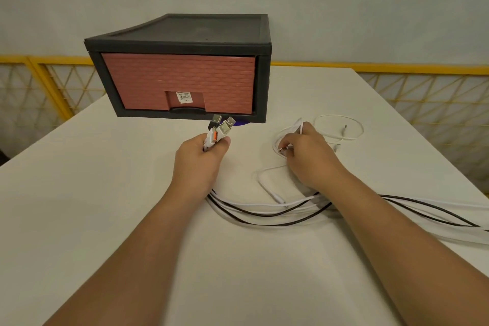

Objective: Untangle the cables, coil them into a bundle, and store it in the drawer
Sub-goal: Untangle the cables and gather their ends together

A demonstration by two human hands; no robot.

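Nearest you, black and white cables [264, 216] sweep across the desk [105, 193], overlapping too much to count and cut off at the right edge. Your left hand [197, 161] grips four USB plugs [221, 127]. Your right hand [307, 156] pinches one thin white cable [349, 138]. Beyond, one drawer [180, 82] sits closed.

Cables [264, 216] before drawer [177, 85] (on table [105, 206])

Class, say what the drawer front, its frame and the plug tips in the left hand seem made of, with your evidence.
Drawer front: probably moulded plastic, matte reddish-brown, with a pressed ribbed weave. Frame: likely plastic too, dark grey, smooth, slight sheen. Plug tips on the cables in the left hand: bare metal shells, silvery, reflective.
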